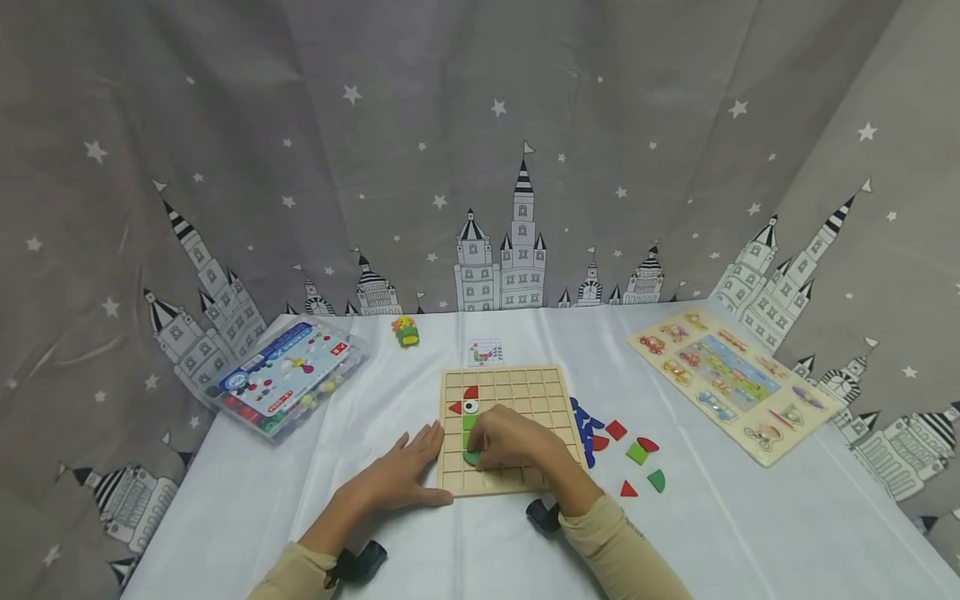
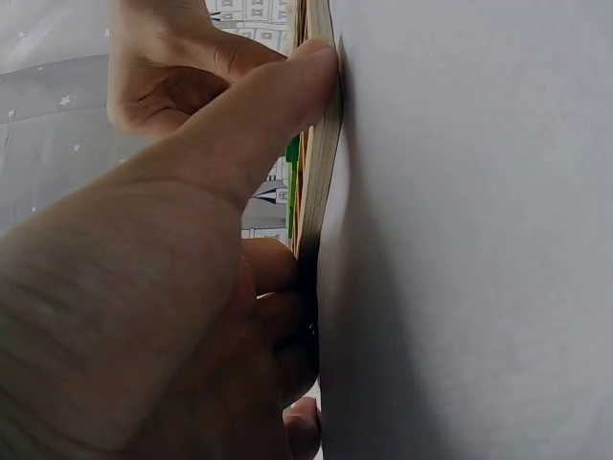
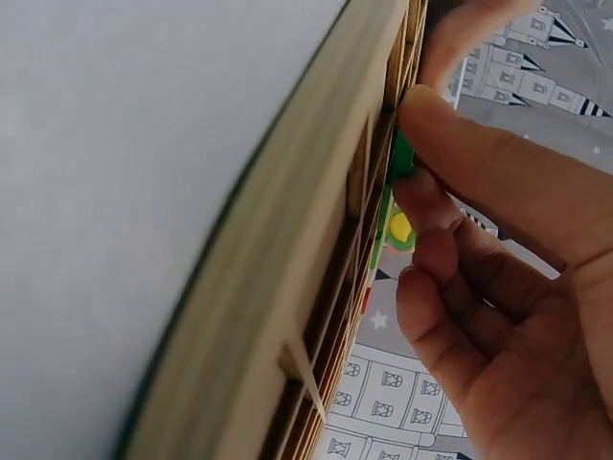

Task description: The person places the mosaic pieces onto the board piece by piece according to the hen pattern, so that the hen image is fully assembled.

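Note:
A wooden grid board [image 1: 517, 483] lies on the white cloth. My right hand [image 1: 510, 437] is over its lower left squares, thumb and fingertips pinching a dark green quarter-circle piece [image 3: 402, 153] at the grid. Up the same column sit light green squares [image 1: 469, 422], a white piece with a black dot [image 1: 470, 407], a red triangle [image 1: 456, 407] and a red quarter-circle [image 1: 471, 392]. My left hand [image 1: 405, 471] rests at the board's left side, fingers spread, its thumb [image 2: 311, 72] against the board's near edge.
Blue pieces [image 1: 587, 425] lie along the board's right edge, with loose red squares [image 1: 616, 430], a green square [image 1: 637, 452] and others beyond. A picture card [image 1: 486, 352] lies behind the board. Farther out are a plastic case [image 1: 288, 375], a small toy [image 1: 406, 331] and a picture puzzle [image 1: 735, 379].

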### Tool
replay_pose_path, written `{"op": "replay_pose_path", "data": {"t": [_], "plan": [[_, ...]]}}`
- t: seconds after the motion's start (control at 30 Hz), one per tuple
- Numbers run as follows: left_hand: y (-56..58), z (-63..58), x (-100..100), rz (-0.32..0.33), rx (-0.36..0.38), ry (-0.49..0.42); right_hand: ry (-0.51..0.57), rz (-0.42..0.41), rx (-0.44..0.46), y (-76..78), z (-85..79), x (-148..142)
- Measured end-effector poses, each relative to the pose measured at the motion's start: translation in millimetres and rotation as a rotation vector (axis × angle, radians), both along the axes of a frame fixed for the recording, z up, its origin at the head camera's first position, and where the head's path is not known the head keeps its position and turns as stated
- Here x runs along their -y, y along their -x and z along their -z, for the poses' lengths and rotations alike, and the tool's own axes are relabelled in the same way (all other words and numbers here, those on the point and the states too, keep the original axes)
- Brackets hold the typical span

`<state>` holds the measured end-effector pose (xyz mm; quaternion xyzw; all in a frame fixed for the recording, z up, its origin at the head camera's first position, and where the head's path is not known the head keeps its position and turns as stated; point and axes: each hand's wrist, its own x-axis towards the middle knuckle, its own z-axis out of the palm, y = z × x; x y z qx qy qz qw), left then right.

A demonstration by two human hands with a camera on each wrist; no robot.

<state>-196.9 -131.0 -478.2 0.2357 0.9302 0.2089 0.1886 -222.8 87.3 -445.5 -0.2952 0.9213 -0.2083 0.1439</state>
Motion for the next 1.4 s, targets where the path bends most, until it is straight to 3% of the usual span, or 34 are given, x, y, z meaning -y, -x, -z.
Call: {"op": "replay_pose_path", "data": {"t": [1.4], "plan": [[0.4, 0.6, 0.4, 0.003, 0.002, -0.005, -0.010, 0.002, -0.022, 0.4, 0.8, -2.6]]}}
